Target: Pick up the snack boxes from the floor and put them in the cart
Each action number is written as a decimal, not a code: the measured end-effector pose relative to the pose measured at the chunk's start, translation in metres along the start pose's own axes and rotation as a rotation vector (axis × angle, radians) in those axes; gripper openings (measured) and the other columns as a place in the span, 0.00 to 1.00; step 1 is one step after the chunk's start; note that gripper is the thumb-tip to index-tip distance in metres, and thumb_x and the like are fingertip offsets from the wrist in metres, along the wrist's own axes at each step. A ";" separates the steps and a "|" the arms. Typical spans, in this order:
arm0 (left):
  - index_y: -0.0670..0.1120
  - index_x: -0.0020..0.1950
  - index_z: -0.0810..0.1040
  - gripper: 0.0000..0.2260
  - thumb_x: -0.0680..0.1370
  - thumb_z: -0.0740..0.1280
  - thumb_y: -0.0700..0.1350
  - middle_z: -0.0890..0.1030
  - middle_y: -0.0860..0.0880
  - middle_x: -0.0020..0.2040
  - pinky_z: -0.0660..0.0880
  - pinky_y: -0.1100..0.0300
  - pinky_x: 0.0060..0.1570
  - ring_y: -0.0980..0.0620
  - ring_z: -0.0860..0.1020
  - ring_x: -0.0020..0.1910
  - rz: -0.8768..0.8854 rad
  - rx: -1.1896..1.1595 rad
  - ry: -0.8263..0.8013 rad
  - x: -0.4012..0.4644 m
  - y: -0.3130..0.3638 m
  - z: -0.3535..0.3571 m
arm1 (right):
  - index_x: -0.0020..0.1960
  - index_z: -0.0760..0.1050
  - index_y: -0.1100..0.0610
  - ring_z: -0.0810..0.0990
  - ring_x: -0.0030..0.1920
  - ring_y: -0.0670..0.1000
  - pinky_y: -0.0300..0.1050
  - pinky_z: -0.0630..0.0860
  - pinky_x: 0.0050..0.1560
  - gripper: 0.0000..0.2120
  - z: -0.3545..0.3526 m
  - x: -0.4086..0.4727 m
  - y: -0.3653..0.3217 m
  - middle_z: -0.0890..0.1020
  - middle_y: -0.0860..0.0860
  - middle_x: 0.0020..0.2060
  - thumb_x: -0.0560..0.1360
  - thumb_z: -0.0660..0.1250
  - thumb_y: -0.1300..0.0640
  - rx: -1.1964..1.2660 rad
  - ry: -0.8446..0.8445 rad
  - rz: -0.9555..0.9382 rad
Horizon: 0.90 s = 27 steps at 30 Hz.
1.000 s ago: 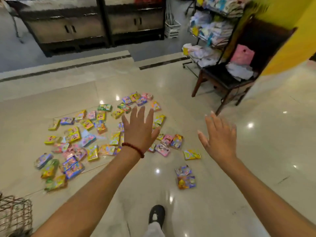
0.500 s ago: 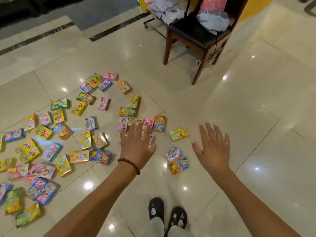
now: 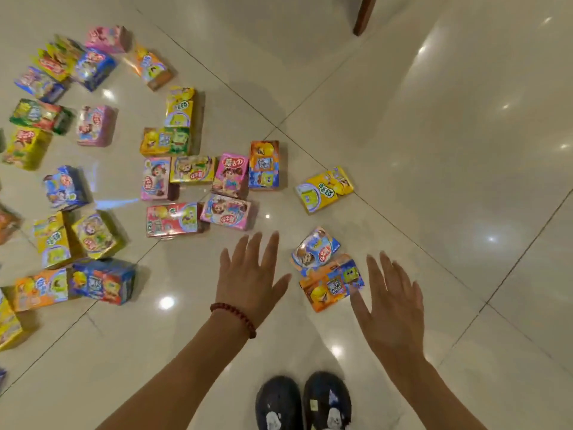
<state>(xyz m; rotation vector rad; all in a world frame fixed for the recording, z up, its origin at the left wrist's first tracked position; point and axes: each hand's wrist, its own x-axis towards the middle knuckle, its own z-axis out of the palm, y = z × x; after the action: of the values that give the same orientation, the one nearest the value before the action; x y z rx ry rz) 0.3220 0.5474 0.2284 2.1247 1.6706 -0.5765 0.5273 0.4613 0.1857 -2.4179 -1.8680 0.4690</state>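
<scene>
Nearest to the camera stand two dark shoes (image 3: 304, 401), side by side on the pale glossy tile floor (image 3: 434, 150). Beyond the shoes both arms reach forward over the floor. The left hand (image 3: 248, 280) has a red bead bracelet (image 3: 234, 318) at the wrist; its fingers are straight and spread, palm down, and it holds nothing. The right hand (image 3: 392, 305) is the same: flat, fingers apart, empty.

Between the two hands lies an orange snack box (image 3: 331, 282), flat on the floor; the right thumb seems just beside its near corner, but I cannot tell if it touches. Touching the orange box on its far side lies a blue and white box (image 3: 314, 248). Further from the orange box, alone, lies a yellow box (image 3: 324, 189). To the left of the orange box and further away, many more snack boxes (image 3: 186, 178) are scattered, some touching one another. Nothing lies between the hands and the orange box.

Far beyond the orange box, at the top edge, a brown wooden leg (image 3: 364, 13) stands on the floor.
</scene>
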 end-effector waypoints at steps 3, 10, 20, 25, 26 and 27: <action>0.52 0.77 0.38 0.34 0.79 0.51 0.63 0.48 0.46 0.78 0.51 0.48 0.73 0.45 0.48 0.76 0.056 -0.005 0.001 0.050 0.019 0.069 | 0.69 0.70 0.59 0.74 0.65 0.63 0.66 0.70 0.60 0.29 0.084 0.001 0.030 0.73 0.59 0.68 0.75 0.57 0.43 0.025 -0.032 0.078; 0.51 0.78 0.46 0.38 0.76 0.62 0.61 0.56 0.44 0.76 0.58 0.52 0.71 0.45 0.56 0.74 0.021 -0.248 -0.005 0.140 0.032 0.200 | 0.68 0.69 0.64 0.73 0.64 0.68 0.63 0.74 0.59 0.42 0.220 -0.007 0.067 0.71 0.68 0.66 0.75 0.48 0.29 0.171 -0.215 0.439; 0.53 0.75 0.58 0.46 0.63 0.76 0.60 0.76 0.43 0.58 0.71 0.56 0.55 0.46 0.75 0.57 0.024 -0.479 -0.035 0.210 0.021 0.248 | 0.76 0.54 0.51 0.37 0.73 0.37 0.45 0.50 0.76 0.56 0.288 0.030 0.037 0.40 0.33 0.70 0.56 0.59 0.24 0.798 -0.034 0.559; 0.53 0.68 0.69 0.43 0.53 0.69 0.63 0.79 0.58 0.49 0.70 0.72 0.44 0.58 0.78 0.47 0.115 -0.760 -0.053 0.188 0.022 0.250 | 0.69 0.58 0.36 0.62 0.63 0.29 0.25 0.64 0.58 0.40 0.277 0.031 0.024 0.64 0.36 0.60 0.59 0.66 0.32 1.025 0.123 0.524; 0.52 0.67 0.70 0.41 0.55 0.70 0.61 0.78 0.59 0.48 0.68 0.77 0.41 0.58 0.77 0.46 0.111 -0.795 -0.062 0.181 0.023 0.251 | 0.67 0.55 0.30 0.67 0.60 0.30 0.28 0.67 0.56 0.39 0.271 0.030 0.023 0.66 0.32 0.57 0.59 0.65 0.32 1.041 0.089 0.525; 0.51 0.66 0.70 0.39 0.57 0.71 0.58 0.77 0.59 0.48 0.67 0.79 0.40 0.58 0.77 0.46 0.103 -0.818 -0.073 0.173 0.024 0.252 | 0.65 0.54 0.27 0.70 0.58 0.31 0.31 0.70 0.55 0.38 0.264 0.028 0.022 0.67 0.30 0.55 0.58 0.65 0.31 1.032 0.061 0.525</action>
<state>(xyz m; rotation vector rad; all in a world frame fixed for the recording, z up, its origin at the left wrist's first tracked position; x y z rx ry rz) 0.3597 0.5517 -0.0758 1.5433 1.4021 0.0745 0.4837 0.4443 -0.0763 -2.0308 -0.6045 1.0333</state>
